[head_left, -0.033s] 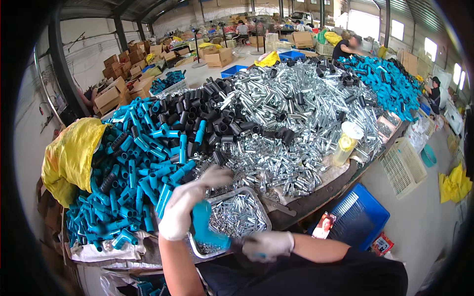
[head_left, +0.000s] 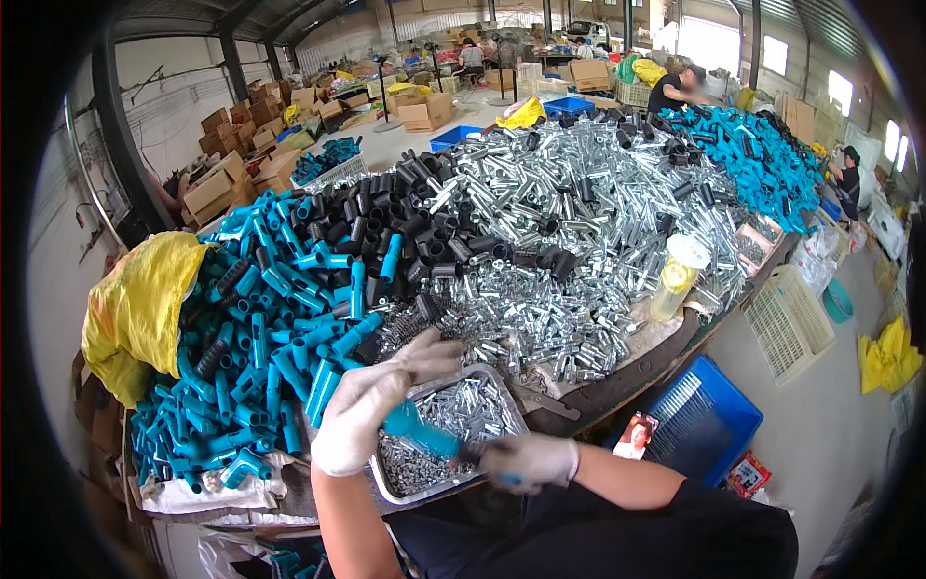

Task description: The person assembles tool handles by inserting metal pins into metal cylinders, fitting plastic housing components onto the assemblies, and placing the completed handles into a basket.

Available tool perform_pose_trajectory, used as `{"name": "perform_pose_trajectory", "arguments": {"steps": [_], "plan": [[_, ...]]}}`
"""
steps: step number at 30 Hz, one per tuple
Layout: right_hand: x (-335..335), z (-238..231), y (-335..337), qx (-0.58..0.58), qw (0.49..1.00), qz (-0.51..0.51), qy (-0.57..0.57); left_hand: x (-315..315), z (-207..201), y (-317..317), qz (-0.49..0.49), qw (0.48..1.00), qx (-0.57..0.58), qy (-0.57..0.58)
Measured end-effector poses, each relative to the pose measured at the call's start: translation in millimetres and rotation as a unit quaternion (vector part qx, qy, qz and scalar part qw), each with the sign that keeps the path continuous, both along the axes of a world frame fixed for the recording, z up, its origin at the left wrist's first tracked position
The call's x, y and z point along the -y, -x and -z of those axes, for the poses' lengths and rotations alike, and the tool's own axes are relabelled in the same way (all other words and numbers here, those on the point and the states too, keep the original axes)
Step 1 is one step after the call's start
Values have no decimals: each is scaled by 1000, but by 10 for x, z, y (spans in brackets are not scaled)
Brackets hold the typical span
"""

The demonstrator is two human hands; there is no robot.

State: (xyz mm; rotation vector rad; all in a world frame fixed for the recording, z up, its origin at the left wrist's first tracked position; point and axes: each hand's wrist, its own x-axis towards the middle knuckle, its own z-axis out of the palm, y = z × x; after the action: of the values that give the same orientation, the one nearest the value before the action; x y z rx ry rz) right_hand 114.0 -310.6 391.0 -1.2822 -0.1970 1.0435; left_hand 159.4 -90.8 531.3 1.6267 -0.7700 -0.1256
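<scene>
My left hand (head_left: 371,405), in a white glove, is over the left edge of a metal tray (head_left: 521,425). Its fingers stretch forward, slightly blurred, and its palm side is against or close to a teal plastic tubular piece (head_left: 424,431). My right hand (head_left: 529,461), also gloved, is closed on the dark end of that piece at the tray's near right corner. A bit of teal shows under the right fingers. Small metal fittings (head_left: 468,405) and nut-like parts (head_left: 420,465) fill the tray. Where the teal piece meets my left palm is partly hidden.
Teal tubular parts (head_left: 256,347) are heaped left, with a yellow sack (head_left: 145,309). Black sleeves (head_left: 386,207) and metal parts (head_left: 569,193) pile up ahead. A clear container (head_left: 675,285) stands right. A blue crate (head_left: 709,415) is beyond the table edge. A person (head_left: 672,92) works far right.
The teal piece has swung from hanging bent low over the tray to a straighter slant between my hands. My right hand has risen slightly; the left fingers have shifted a little.
</scene>
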Motion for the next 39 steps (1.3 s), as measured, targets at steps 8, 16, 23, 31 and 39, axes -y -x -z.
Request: {"name": "perform_pose_trajectory", "arguments": {"steps": [8, 16, 23, 31, 39], "plan": [[64, 171, -55, 14, 997, -71, -32, 70, 79, -29, -108, 989, -104, 4], [-36, -16, 134, 70, 992, -97, 28, -40, 344, -217, -113, 983, -144, 0], [-10, -188, 136, -21, 998, -31, -43, -154, 532, -253, -129, 983, -128, -10], [-28, -241, 118, -16, 988, -130, -81, -205, 580, -247, -141, 983, -119, -8], [315, 18, -160, -148, 956, 47, -247, -56, 954, -304, -384, 921, -49, -26]]}}
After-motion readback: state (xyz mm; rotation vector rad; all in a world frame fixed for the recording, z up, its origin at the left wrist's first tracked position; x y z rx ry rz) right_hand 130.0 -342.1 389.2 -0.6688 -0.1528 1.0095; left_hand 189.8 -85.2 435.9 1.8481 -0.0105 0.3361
